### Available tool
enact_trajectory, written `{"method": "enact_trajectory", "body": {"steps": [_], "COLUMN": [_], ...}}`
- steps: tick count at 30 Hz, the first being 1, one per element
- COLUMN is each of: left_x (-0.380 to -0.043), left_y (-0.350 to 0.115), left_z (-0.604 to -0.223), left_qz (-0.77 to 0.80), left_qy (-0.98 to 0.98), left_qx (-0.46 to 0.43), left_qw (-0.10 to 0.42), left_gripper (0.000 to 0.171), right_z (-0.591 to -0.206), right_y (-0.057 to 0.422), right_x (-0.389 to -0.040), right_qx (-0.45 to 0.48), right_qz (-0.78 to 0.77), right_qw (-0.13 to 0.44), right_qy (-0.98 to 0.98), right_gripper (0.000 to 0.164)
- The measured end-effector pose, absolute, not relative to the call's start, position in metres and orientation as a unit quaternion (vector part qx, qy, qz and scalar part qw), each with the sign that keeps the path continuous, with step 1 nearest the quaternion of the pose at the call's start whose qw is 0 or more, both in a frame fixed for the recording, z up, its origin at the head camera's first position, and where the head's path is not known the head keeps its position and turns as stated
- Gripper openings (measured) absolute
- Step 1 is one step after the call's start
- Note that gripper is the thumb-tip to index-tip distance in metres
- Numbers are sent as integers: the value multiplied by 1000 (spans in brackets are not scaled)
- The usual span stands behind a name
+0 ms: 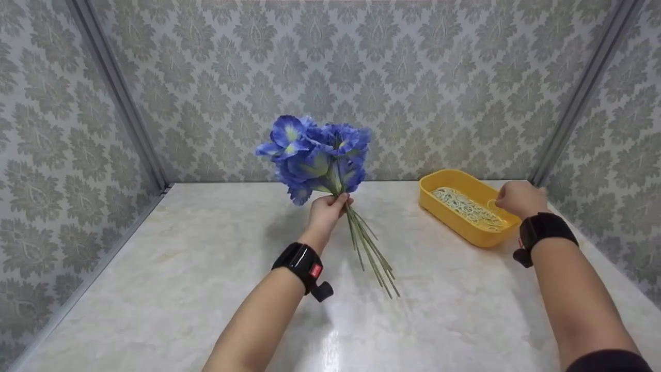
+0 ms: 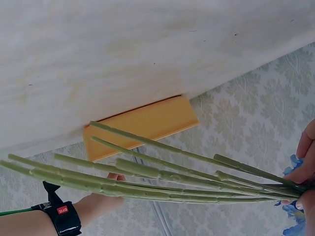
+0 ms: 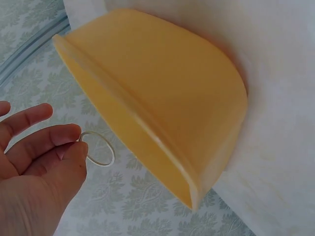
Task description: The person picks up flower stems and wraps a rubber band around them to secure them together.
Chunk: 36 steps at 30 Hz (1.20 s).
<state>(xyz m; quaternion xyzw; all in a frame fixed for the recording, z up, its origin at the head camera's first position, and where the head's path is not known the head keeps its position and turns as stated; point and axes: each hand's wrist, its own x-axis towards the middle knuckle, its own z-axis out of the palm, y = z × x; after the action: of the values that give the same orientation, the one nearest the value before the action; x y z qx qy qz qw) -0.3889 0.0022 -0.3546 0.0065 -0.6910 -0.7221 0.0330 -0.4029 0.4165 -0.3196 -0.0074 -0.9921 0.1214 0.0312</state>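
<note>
A bunch of blue artificial flowers (image 1: pixel 317 155) is gripped in my left hand (image 1: pixel 328 211), just beneath the blooms. Their green stems (image 1: pixel 369 248) fan out below the hand toward the lower right; the left wrist view shows the stem ends (image 2: pixel 147 177) close up. Between thumb and index finger, my right hand (image 3: pixel 47 164) pinches a pale rubber band (image 3: pixel 112 153), which hangs as a loose loop. That hand is above the right end of a yellow tray (image 1: pixel 454 225). Many similar rubber bands (image 1: pixel 467 206) lie in the tray.
The tray stands at the back right of the pale marbled table (image 1: pixel 206 289). Patterned wall panels (image 1: pixel 330 62) enclose the table at the back and both sides, with grey frame bars (image 1: pixel 116 93) at the corners. A black camera band (image 1: pixel 299 266) sits on each wrist.
</note>
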Motion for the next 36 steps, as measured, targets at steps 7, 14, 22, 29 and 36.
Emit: {"method": "enact_trajectory", "body": {"steps": [7,14,22,29,36], "left_x": [-391,-390,-387,-384,-381], "left_y": [2,2,5,6,3], "left_z": [-349,-348,-350,-354,-351], "left_qz": [-725,-728,-727,-730,-743], "left_qy": [-688,-685,-686,-682,-668], "left_qx": [8,-3,-8,-10,5], "left_qw": [27,35,32,36,34], "left_gripper": [33,33,33,33,33], "right_z": [-299,-289,-297,-310,-321], "right_y": [403,378,340,308,281], "right_x": [-398,-395,-389,-379,-372], "right_qx": [0,32,87,152,202], "right_qz": [137,151,143,175,202], "right_qw": [58,66,77,99,117], "right_qy": [-989,-986,-983,-968,-951], "right_gripper": [26,26,23,13,10]}}
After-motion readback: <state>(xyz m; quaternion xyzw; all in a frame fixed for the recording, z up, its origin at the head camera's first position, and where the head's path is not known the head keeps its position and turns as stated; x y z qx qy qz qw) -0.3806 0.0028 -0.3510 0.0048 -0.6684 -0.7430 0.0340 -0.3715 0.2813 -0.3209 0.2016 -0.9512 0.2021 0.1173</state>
